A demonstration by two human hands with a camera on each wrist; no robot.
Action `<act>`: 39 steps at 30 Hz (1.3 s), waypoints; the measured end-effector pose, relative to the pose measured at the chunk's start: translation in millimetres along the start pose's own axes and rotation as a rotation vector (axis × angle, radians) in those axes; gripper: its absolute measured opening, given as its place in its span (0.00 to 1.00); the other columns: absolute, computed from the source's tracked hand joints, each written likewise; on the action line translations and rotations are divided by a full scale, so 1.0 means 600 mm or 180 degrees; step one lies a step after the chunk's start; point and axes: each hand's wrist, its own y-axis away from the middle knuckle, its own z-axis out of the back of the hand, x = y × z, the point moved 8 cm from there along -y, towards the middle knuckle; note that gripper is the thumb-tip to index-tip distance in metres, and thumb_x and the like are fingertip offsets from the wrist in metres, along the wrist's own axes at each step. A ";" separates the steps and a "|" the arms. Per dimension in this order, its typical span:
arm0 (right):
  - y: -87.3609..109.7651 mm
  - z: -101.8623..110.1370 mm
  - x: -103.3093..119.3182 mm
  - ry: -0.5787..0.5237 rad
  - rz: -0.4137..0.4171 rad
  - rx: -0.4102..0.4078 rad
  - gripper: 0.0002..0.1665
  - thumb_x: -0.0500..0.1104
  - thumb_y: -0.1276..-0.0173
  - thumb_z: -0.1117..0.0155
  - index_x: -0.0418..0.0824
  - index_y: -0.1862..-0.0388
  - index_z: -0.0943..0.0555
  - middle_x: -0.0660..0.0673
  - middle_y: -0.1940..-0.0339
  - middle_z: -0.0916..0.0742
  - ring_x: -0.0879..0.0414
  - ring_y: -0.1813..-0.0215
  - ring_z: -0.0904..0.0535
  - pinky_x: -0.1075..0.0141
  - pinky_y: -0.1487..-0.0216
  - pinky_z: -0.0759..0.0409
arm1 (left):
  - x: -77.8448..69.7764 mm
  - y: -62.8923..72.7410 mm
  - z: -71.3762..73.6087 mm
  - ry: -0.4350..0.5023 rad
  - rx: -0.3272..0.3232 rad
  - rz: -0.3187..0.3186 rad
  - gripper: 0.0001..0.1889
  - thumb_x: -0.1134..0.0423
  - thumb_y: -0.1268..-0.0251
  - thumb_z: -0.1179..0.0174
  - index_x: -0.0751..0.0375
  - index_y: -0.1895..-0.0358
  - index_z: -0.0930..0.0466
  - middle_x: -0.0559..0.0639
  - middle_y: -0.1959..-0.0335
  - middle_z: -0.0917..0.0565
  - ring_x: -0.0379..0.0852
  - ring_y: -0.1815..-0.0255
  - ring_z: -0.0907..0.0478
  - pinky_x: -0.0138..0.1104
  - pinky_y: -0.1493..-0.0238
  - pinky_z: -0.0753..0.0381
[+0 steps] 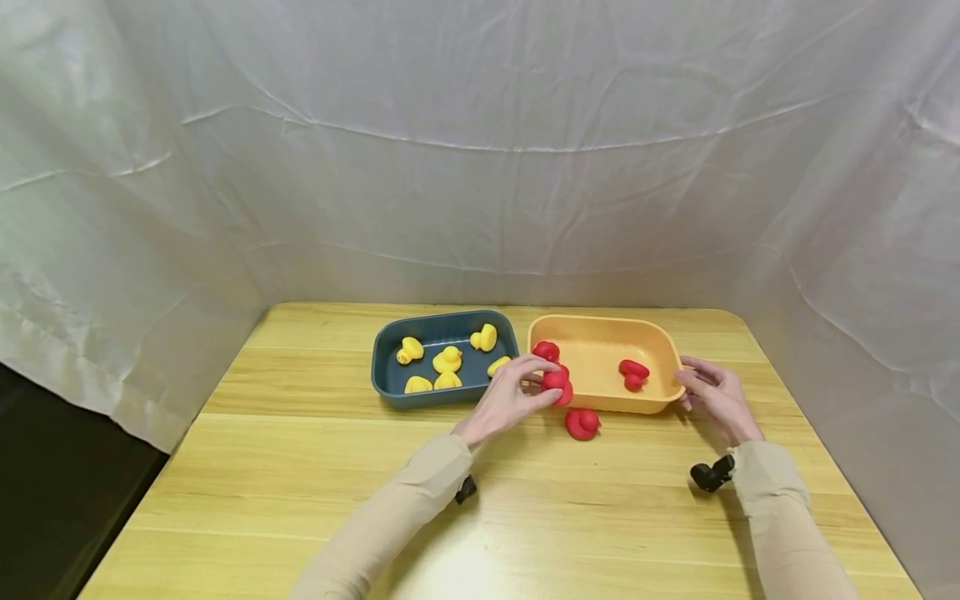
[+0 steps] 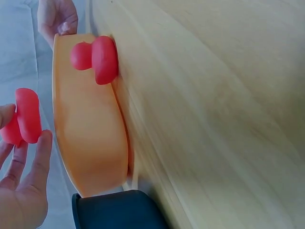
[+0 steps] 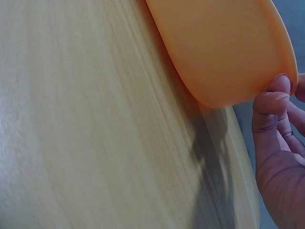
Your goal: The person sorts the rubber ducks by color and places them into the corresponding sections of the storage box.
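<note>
My left hand (image 1: 507, 403) pinches a red rubber duck (image 1: 557, 386) between thumb and fingers, over the near left rim of an orange tub (image 1: 600, 402). In the left wrist view that duck (image 2: 29, 116) is at the fingertips. Inside the tub, one red duck (image 1: 547, 350) sits at the left and another red duck (image 1: 634, 377) lies towards the right. On the table just in front of the tub is a loose red duck (image 1: 582, 424). My right hand (image 1: 717, 402) grips the tub's right end, thumb and fingers pinching the rim in the right wrist view.
Left of the orange tub, close beside it, stands a dark blue tub (image 1: 431, 400) holding several yellow ducks (image 1: 447, 359). Both tubs stand towards the back of the wooden table (image 1: 555, 508). A pale cloth (image 1: 480, 208) hangs behind and at the sides.
</note>
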 end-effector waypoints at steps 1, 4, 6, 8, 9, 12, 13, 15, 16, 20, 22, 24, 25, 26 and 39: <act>0.000 0.000 0.000 0.0006 -0.0001 -0.0002 0.20 0.35 0.26 0.40 0.35 0.38 0.29 0.51 0.67 0.11 0.62 0.74 0.20 0.73 0.76 0.19 | -0.001 -0.001 -0.001 -0.0007 -0.0001 0.0000 0.18 0.65 0.38 0.29 0.65 0.46 0.16 0.59 0.48 0.16 0.57 0.51 0.15 0.47 0.43 0.12; 0.000 0.000 0.000 0.0017 -0.0006 -0.0005 0.20 0.35 0.26 0.40 0.35 0.38 0.29 0.51 0.67 0.11 0.62 0.74 0.20 0.73 0.76 0.19 | -0.001 -0.005 -0.002 -0.0036 -0.0019 0.0022 0.18 0.65 0.38 0.29 0.64 0.46 0.16 0.58 0.48 0.16 0.55 0.50 0.15 0.45 0.43 0.12; 0.000 0.000 0.000 0.0012 -0.0010 -0.0005 0.19 0.35 0.26 0.39 0.35 0.38 0.29 0.51 0.67 0.11 0.62 0.74 0.20 0.73 0.76 0.19 | -0.002 -0.008 -0.003 -0.0056 -0.0044 0.0030 0.18 0.65 0.38 0.29 0.63 0.46 0.16 0.57 0.48 0.16 0.54 0.50 0.15 0.42 0.43 0.11; 0.000 0.000 0.000 0.0013 -0.0015 -0.0004 0.19 0.35 0.26 0.39 0.36 0.39 0.28 0.51 0.67 0.12 0.62 0.74 0.20 0.73 0.76 0.19 | -0.002 -0.012 -0.004 -0.0047 -0.0067 0.0039 0.18 0.65 0.38 0.29 0.64 0.45 0.16 0.57 0.48 0.16 0.54 0.50 0.16 0.40 0.43 0.11; 0.000 0.000 0.000 0.0016 -0.0019 -0.0003 0.19 0.35 0.26 0.39 0.36 0.39 0.28 0.51 0.67 0.12 0.62 0.74 0.20 0.73 0.76 0.19 | -0.002 -0.015 -0.005 -0.0038 -0.0078 0.0039 0.18 0.65 0.38 0.30 0.65 0.45 0.17 0.57 0.48 0.17 0.54 0.50 0.16 0.40 0.43 0.11; -0.001 0.000 0.000 0.0025 -0.0026 0.0001 0.19 0.35 0.26 0.39 0.36 0.38 0.29 0.51 0.67 0.12 0.62 0.74 0.21 0.73 0.76 0.19 | -0.003 -0.023 -0.008 -0.0040 -0.0110 0.0033 0.19 0.65 0.38 0.29 0.67 0.44 0.17 0.58 0.49 0.16 0.53 0.51 0.16 0.40 0.44 0.11; -0.001 0.000 0.000 0.0031 -0.0028 0.0000 0.20 0.35 0.26 0.39 0.35 0.38 0.29 0.52 0.67 0.12 0.62 0.74 0.21 0.74 0.76 0.19 | -0.003 -0.026 -0.009 -0.0061 -0.0121 0.0025 0.20 0.65 0.38 0.29 0.67 0.44 0.17 0.58 0.50 0.16 0.53 0.51 0.15 0.40 0.44 0.11; -0.001 0.000 0.000 0.0041 -0.0031 0.0001 0.21 0.35 0.26 0.39 0.34 0.37 0.30 0.52 0.67 0.12 0.62 0.73 0.21 0.74 0.76 0.19 | -0.004 -0.032 -0.012 -0.0099 -0.0150 0.0009 0.20 0.65 0.38 0.29 0.67 0.45 0.17 0.58 0.51 0.16 0.53 0.52 0.15 0.42 0.44 0.11; -0.001 0.000 0.000 0.0044 -0.0031 0.0001 0.21 0.35 0.26 0.40 0.34 0.37 0.30 0.52 0.67 0.12 0.62 0.73 0.21 0.74 0.76 0.19 | -0.004 -0.035 -0.013 -0.0115 -0.0163 0.0003 0.19 0.65 0.38 0.29 0.67 0.45 0.17 0.57 0.52 0.16 0.52 0.53 0.15 0.43 0.44 0.11; -0.001 0.001 -0.001 0.0057 -0.0031 -0.0003 0.21 0.35 0.25 0.40 0.34 0.37 0.30 0.52 0.67 0.12 0.62 0.73 0.21 0.74 0.75 0.19 | -0.006 -0.045 -0.018 -0.0153 -0.0182 -0.0018 0.19 0.65 0.38 0.29 0.67 0.45 0.17 0.58 0.51 0.16 0.53 0.53 0.15 0.45 0.44 0.11; -0.001 0.002 -0.002 0.0063 -0.0034 -0.0007 0.21 0.35 0.25 0.40 0.34 0.37 0.30 0.52 0.67 0.12 0.62 0.73 0.21 0.74 0.76 0.19 | -0.007 -0.049 -0.020 -0.0200 -0.0191 0.0007 0.19 0.64 0.38 0.29 0.66 0.45 0.17 0.58 0.51 0.16 0.52 0.53 0.15 0.42 0.44 0.11; -0.001 0.002 -0.002 0.0076 -0.0035 -0.0006 0.21 0.36 0.25 0.40 0.34 0.36 0.30 0.52 0.67 0.12 0.62 0.73 0.21 0.74 0.75 0.19 | -0.006 -0.052 -0.022 -0.0268 -0.0206 0.0052 0.19 0.63 0.37 0.30 0.64 0.44 0.17 0.57 0.49 0.16 0.50 0.53 0.15 0.38 0.45 0.11; -0.001 0.002 -0.002 0.0083 -0.0035 -0.0007 0.21 0.36 0.25 0.40 0.34 0.36 0.30 0.52 0.67 0.12 0.62 0.73 0.21 0.74 0.76 0.19 | -0.005 -0.053 -0.022 -0.0296 -0.0219 0.0078 0.19 0.62 0.37 0.30 0.64 0.44 0.17 0.56 0.49 0.16 0.50 0.53 0.14 0.37 0.45 0.11; -0.001 0.002 -0.002 0.0089 -0.0034 -0.0007 0.22 0.36 0.25 0.40 0.34 0.36 0.30 0.52 0.67 0.12 0.62 0.73 0.20 0.74 0.76 0.19 | -0.004 -0.054 -0.022 -0.0330 -0.0231 0.0102 0.19 0.62 0.37 0.30 0.63 0.43 0.17 0.56 0.49 0.16 0.49 0.54 0.14 0.36 0.46 0.11; -0.001 0.002 -0.003 0.0097 -0.0002 -0.0001 0.22 0.35 0.25 0.40 0.34 0.36 0.30 0.52 0.67 0.12 0.62 0.73 0.20 0.74 0.76 0.19 | 0.007 -0.068 -0.030 -0.0560 -0.0326 0.0173 0.19 0.60 0.36 0.31 0.60 0.43 0.16 0.54 0.49 0.16 0.46 0.54 0.13 0.29 0.47 0.12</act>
